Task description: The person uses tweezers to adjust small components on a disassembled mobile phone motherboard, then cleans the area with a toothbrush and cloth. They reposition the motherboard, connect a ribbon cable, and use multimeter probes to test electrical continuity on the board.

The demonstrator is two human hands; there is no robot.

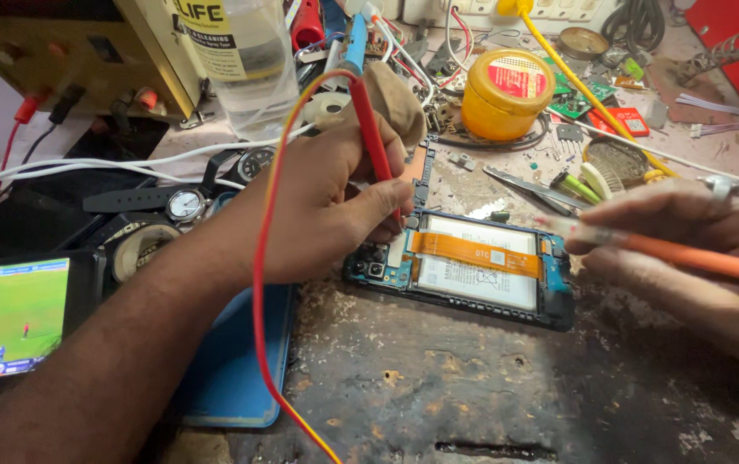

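Observation:
An opened phone (472, 271) lies face down on the worn workbench, its white battery and orange flex cable exposed. My left hand (318, 206) grips a red test probe (374, 142) like a pen, tip down at the phone's upper left corner. A red and yellow lead (262, 283) runs from it toward me. My right hand (696, 249) holds an orange probe (670, 251) almost flat, its clear tip reaching the phone's right edge.
A blue mat (232, 369) lies under my left forearm. A small screen (8, 318) showing a green pitch sits at far left. Wristwatches (184, 204), a clear bottle (245, 51), a yellow tin (507, 90), tweezers (533, 191) and circuit parts crowd the back.

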